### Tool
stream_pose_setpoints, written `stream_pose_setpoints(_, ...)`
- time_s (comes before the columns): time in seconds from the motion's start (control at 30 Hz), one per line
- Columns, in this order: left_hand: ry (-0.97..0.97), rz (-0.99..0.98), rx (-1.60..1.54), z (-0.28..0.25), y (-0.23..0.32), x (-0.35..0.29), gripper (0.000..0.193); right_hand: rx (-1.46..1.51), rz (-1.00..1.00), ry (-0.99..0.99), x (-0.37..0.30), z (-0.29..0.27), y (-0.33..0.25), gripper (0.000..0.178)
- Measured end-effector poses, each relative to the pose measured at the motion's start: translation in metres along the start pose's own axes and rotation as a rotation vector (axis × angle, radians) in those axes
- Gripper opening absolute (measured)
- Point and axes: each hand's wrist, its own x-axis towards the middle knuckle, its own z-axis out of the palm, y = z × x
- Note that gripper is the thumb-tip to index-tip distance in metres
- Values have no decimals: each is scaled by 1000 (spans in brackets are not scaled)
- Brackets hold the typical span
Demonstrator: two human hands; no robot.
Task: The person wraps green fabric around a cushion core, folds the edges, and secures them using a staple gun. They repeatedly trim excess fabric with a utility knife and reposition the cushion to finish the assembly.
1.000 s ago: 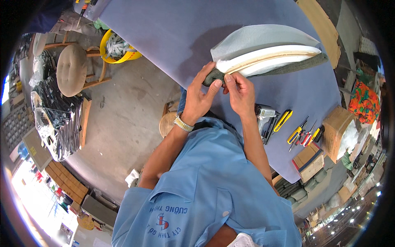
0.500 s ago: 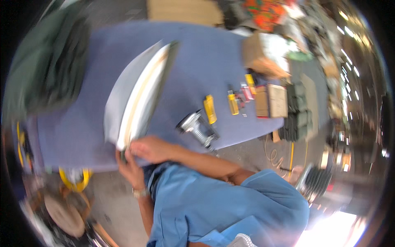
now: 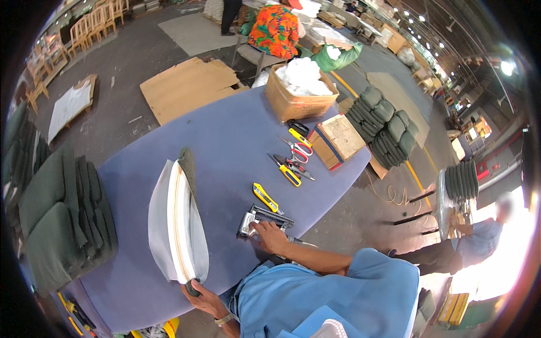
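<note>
A curved cushion piece (image 3: 186, 219) with white sides, a tan strip along its edge and dark green fabric at its tip stands on edge on the blue-covered table (image 3: 129, 180). My left hand (image 3: 205, 299) grips its near end, thumb on the dark green corner. To the right, my right hand (image 3: 271, 239) is closed over the handle of a staple gun (image 3: 247, 223), whose silver head and black magazine show past the fingers. The gun lies on the table with its hose trailing toward me. Just beyond it rests a yellow utility knife (image 3: 265, 197).
Red-handled scissors (image 3: 300, 152), a yellow-handled tool (image 3: 289, 175) and pliers lie farther right. Behind them stand a small carton (image 3: 340, 141) and a box of white stuffing (image 3: 298, 93). Dark green cushions (image 3: 67, 219) are stacked at left. One person sits beyond the table; another stands at right.
My right hand has left the cushion piece and moved right onto the staple gun. My left hand keeps its hold on the near end. The view has shifted, showing more room beyond.
</note>
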Motion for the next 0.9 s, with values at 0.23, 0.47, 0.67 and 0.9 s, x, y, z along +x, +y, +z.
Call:
stream_pose_setpoints(0.23,-16,63,-70,5,-31,-9,53,60,2,-51,28,9,14,83)
stream_pose_setpoints(0.47,155,229,30,10,6,-22,38,468,-24,65,30,-46,-25,67)
stream_pose_setpoints(0.67,222,320,32,8,7,-18,37,488,-214,-27,10,-65,-57,56)
stream_pose_setpoints(0.9,108,306,-5,8,8,-25,39,463,-403,-202,-14,-73,-63,46)
